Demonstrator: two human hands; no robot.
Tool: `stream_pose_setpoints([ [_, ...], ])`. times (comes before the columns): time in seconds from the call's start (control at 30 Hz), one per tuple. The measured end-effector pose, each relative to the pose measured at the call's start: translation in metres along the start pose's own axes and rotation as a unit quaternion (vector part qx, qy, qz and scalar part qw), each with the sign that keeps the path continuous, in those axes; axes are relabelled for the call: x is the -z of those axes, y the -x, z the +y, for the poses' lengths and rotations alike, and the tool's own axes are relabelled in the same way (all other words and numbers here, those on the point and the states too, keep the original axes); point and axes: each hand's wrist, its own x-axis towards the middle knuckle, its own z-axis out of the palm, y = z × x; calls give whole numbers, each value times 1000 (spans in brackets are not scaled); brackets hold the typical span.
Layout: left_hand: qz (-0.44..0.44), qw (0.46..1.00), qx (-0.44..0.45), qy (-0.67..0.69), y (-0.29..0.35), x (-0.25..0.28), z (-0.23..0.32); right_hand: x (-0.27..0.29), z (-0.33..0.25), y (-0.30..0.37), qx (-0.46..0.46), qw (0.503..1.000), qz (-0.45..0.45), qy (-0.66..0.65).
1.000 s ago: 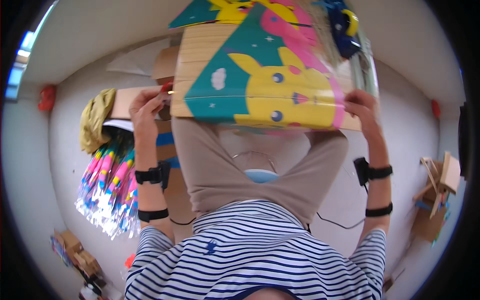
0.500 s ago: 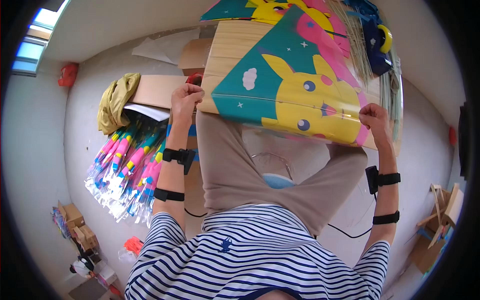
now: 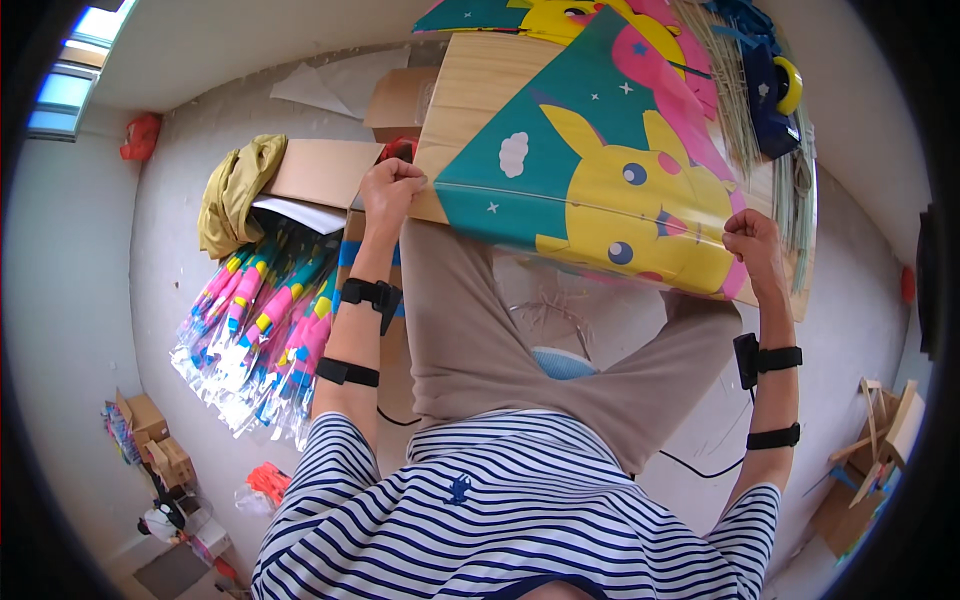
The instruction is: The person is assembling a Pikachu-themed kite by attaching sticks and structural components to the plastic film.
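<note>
Left hand [image 3: 392, 187] in a closed grip on the cartoon kite's [image 3: 590, 190] near-left corner, right hand [image 3: 752, 243] fisted on its right corner, kite flat on the wooden surface [image 3: 480, 85], packaged kites [image 3: 270, 320] piled on the floor at left.

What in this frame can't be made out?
- Left hand, head view: fist closed at the kite corner, fingertips hidden.
- Right hand: grip curled under the kite edge.
- Table: mostly covered by the kite.
- Blue spool: details too small.
- Bagged kites: patterns blurred.
</note>
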Motion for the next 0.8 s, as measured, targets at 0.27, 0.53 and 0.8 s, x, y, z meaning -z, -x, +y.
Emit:
stream_pose_setpoints([
  [0.27, 23, 997, -12, -67, -1, -5, 0, -3, 0, 0, 4, 1000, -2, 9],
  [0.53, 40, 988, -54, -141, -13, -6, -16, 0, 24, -11, 40, 997, 21, 63],
  [0.8, 15, 997, -21, -77, -8, -6, -9, -3, 11, -8, 13, 999, 2, 31],
])
